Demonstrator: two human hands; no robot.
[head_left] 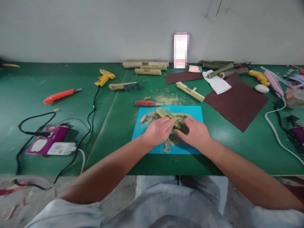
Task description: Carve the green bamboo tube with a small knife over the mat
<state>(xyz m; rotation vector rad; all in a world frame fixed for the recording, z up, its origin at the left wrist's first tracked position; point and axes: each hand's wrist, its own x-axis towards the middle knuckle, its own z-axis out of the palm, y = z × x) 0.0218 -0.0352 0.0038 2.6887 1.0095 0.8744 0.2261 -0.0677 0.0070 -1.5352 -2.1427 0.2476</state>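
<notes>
Both hands meet over a blue cutting mat at the table's near middle. My left hand is closed round a short green bamboo piece that sticks out up and left. My right hand is closed on a small dark object pressed against the bamboo; I cannot make out what it is. Bamboo chips and shavings lie on the mat around the hands.
A red-handled knife lies just beyond the mat. Bamboo tubes, a yellow glue gun, an orange cutter, sandpaper sheets and a notched bamboo stick lie farther off. Cables and a purple box sit left.
</notes>
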